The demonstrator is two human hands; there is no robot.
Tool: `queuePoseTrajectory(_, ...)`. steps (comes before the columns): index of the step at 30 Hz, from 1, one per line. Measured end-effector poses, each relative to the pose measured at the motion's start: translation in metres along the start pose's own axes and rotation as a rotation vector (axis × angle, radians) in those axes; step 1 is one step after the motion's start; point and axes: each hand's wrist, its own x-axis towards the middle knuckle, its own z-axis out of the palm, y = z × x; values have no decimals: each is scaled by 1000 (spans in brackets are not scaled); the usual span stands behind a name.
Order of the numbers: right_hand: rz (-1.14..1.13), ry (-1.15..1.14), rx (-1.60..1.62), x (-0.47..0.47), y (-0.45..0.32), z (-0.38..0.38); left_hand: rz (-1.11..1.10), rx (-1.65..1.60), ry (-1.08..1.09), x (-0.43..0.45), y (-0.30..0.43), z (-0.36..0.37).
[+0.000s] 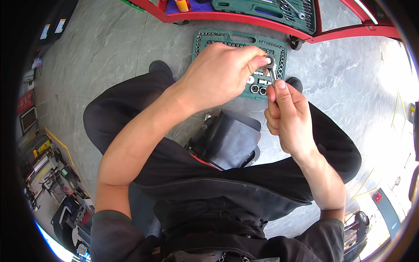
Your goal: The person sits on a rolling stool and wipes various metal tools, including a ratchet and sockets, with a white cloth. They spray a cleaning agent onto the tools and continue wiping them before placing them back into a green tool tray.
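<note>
My right hand [288, 114] is wrapped around the handle of a small metal ratchet wrench [272, 70], its thumb along the shaft. With thumb and fingertips, my left hand [219, 75] pinches the round head of the same wrench. Whether a socket sits on the drive is hidden behind those fingers. Beyond the hands, a green socket set case [281, 49] lies open on the floor, with rows of sockets in its slots; my left hand covers much of its middle. A black curved housing [226, 140] rests on the floor between my legs.
A red wheeled cart [262, 21] stands past the case, holding a green tray of wrenches [299, 16] and an orange-red can [183, 5]. Its caster [296, 42] is near the case's corner. Equipment [49, 170] lines the left side. Grey tile floor [108, 49] surrounds me.
</note>
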Motion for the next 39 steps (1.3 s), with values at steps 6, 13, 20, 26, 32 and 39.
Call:
queuePoseTrajectory(6, -28, 9, 27, 2, 4, -3, -38, 31, 12, -2, -3, -6)
queuePoseTrajectory(13, -142, 158, 150, 11, -3, -22, -169, 16, 214, -4, -20, -27)
queuePoseTrajectory(20, -210, -14, 238, 11, 10, -28, -322, -261, 174, -3, -24, -40)
queuePoseTrajectory(26, -164, -172, 428, 9, 15, -24, -369, -426, 262, -1, -27, -30)
queuePoseTrajectory(32, -206, -269, 496, 7, 16, -24, -273, -662, 261, -1, -21, -18)
queuePoseTrajectory(39, -256, -266, 390, 4, 19, -20, -374, -837, 50, -7, -9, -9)
